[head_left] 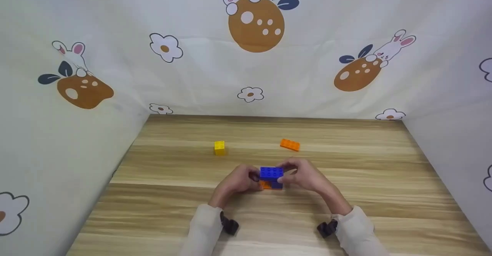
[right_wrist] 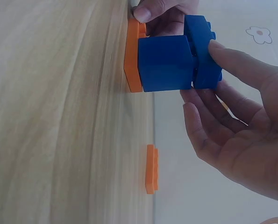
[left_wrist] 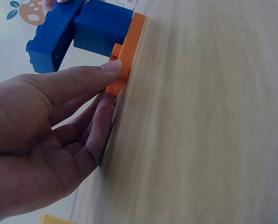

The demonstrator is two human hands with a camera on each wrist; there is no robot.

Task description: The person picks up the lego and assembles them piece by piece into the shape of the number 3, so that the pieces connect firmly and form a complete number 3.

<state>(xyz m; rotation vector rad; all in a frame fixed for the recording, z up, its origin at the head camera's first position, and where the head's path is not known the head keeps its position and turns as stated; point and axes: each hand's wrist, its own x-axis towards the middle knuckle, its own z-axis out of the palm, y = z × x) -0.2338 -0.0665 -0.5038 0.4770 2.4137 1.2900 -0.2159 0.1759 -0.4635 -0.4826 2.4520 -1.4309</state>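
A flat orange plate (left_wrist: 131, 46) lies on the table, its left end pinched between the thumb and fingers of my left hand (head_left: 242, 178). Standing on the plate's right part is a square-sided blue brick (right_wrist: 164, 63). Over that one sits a wider, thinner blue brick (head_left: 271, 172), which overhangs to the left. My right hand (head_left: 305, 174) holds this upper brick, thumb at its near side and fingers behind. Between the two blue bricks the right wrist view shows a thin gap, so whether they are fully joined I cannot tell.
Farther back on the wooden table (head_left: 173, 202) stand a small yellow brick (head_left: 219, 147) to the left and a second orange plate (head_left: 290, 145) to the right. A patterned white cloth (head_left: 203, 71) encloses the back and both sides.
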